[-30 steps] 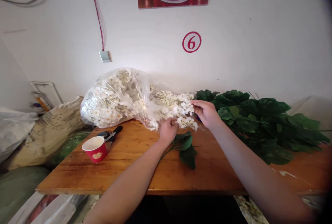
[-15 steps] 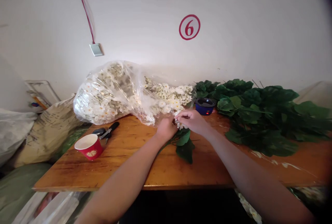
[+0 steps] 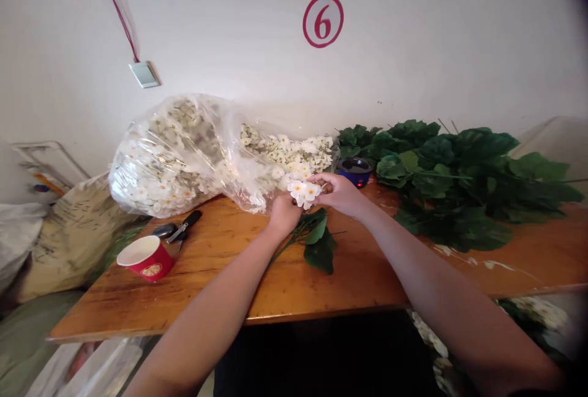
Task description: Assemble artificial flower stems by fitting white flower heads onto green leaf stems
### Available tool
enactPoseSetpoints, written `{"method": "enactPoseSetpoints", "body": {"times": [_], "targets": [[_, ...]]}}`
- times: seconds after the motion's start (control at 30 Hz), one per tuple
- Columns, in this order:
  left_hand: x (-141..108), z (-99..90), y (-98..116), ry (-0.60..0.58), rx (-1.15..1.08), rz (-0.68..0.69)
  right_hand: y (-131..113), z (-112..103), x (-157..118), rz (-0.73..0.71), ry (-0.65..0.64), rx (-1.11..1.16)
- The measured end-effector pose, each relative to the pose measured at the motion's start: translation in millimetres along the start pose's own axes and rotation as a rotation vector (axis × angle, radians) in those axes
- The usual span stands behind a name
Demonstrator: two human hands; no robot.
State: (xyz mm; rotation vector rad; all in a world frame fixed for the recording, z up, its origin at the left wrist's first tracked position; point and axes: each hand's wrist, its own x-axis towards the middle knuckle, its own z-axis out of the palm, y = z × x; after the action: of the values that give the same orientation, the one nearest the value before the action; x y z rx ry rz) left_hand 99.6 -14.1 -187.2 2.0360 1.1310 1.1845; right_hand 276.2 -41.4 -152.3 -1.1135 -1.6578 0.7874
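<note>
Between my hands is a small cluster of white artificial flowers [image 3: 304, 193] with yellow centres. My right hand [image 3: 342, 195] is closed at its right side, thumb and fingers pinching around it. On the left, my left hand [image 3: 285, 213] is curled shut, with a green leafy stem [image 3: 316, 231] running out beneath it and its leaves hanging over the table. The fingertips of the left hand are partly hidden behind the blossoms. Just behind my right hand stands a small blue pot [image 3: 356, 171] with a dark bowl and a red light.
A clear plastic bag [image 3: 184, 158] full of white flowers lies along the wall. Green leaf stems [image 3: 450, 176] are piled at the right. A red paper cup [image 3: 146, 259] and pliers-like tool [image 3: 184, 228] sit on the wooden table [image 3: 206, 287] at left; sacks [image 3: 82, 238] stand beyond.
The white blossoms have turned to face me and show fully between my hands. My head view has shifted slightly right and down. Both hands stay close together.
</note>
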Motion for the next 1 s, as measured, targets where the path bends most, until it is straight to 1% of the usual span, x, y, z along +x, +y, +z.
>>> {"method": "enactPoseSetpoints", "body": {"times": [0.13,0.27,0.33,0.4,0.5,0.6,0.67,0.73,0.83,0.93,1.0], "targets": [[0.1,0.2,2.8,-0.021,0.099,0.034,8.4,1.3,4.1,0.008,0.014,-0.031],[-0.1,1.1,4.0,-0.076,0.139,0.05,16.8,10.8,4.7,0.009,0.013,-0.097],[-0.2,0.4,3.5,-0.064,0.143,0.036,15.4,15.9,2.9,-0.003,-0.008,-0.135],[0.3,-1.2,2.3,-0.052,0.177,0.056,10.6,18.4,0.2,-0.027,-0.014,-0.167],[1.6,-3.5,1.8,-0.046,0.25,0.101,3.0,15.9,-3.6,-0.079,0.038,-0.182],[2.0,-4.0,5.0,-0.019,0.19,0.09,1.8,10.1,-4.1,-0.062,0.059,-0.19],[2.3,-3.3,8.3,-0.021,0.125,0.082,3.9,7.6,-2.3,-0.028,0.025,-0.156],[3.1,-2.3,10.7,-0.044,0.111,0.074,5.6,7.3,-0.6,-0.029,-0.003,-0.122],[5.0,-1.3,11.3,-0.08,0.156,0.089,3.4,9.9,-1.3,-0.101,0.027,-0.17],[5.2,-1.3,9.8,-0.107,0.184,0.092,-2.2,12.4,-5.3,-0.23,0.063,-0.274],[3.9,-1.7,9.2,-0.129,0.178,0.089,-4.0,12.7,-7.1,-0.323,0.051,-0.334]]}}
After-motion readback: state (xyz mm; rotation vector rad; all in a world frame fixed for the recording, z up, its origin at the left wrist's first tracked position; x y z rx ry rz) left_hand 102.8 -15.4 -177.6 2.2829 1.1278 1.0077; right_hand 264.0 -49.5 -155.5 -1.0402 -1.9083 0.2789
